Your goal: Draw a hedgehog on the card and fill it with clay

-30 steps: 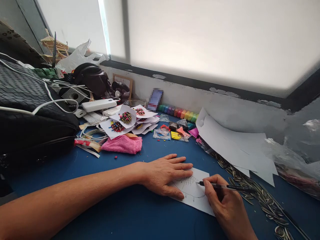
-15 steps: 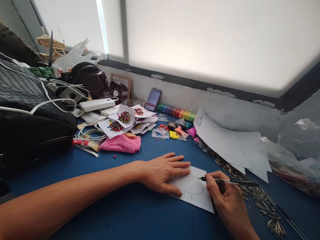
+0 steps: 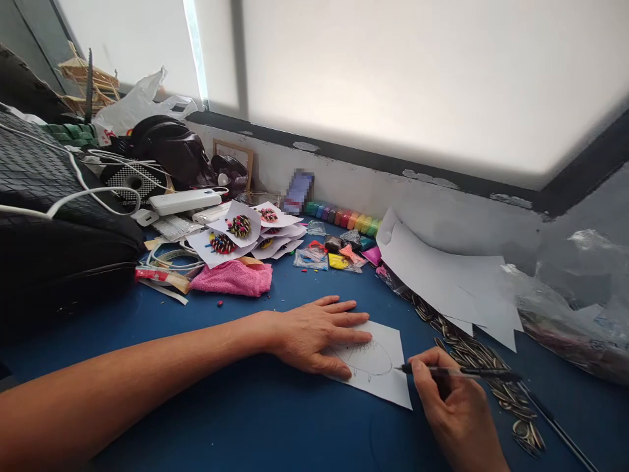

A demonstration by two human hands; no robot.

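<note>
A white sheet of paper (image 3: pixel 393 392) lies on the blue tabletop, bearing a pen outline of a rounded body with short legs and small scale-like strokes inside. My left hand (image 3: pixel 319 334) rests flat on its left part, fingers spread, covering some of the drawing. In my right hand (image 3: pixel 449 406) is a black-tipped pen (image 3: pixel 442 372) with a clear barrel, gripped between thumb and fingers. The pen's tip is at the right of the outline, over the paper; whether it touches cannot be made out.
Sunflower seeds (image 3: pixel 496 373) spread along the right, beside larger white sheets (image 3: pixel 442 282) and a plastic bag (image 3: pixel 570 328). Coloured clay packets (image 3: pixel 339 261), a pink cloth (image 3: pixel 233 278) and papers with seed-covered figures (image 3: pixel 240 226) lie behind. A black bag (image 3: pixel 63 229) stands left.
The pen tip has moved from the scale-like strokes inside the outline to just outside its right edge. My left hand stays on the paper; the whole view has shifted slightly.
</note>
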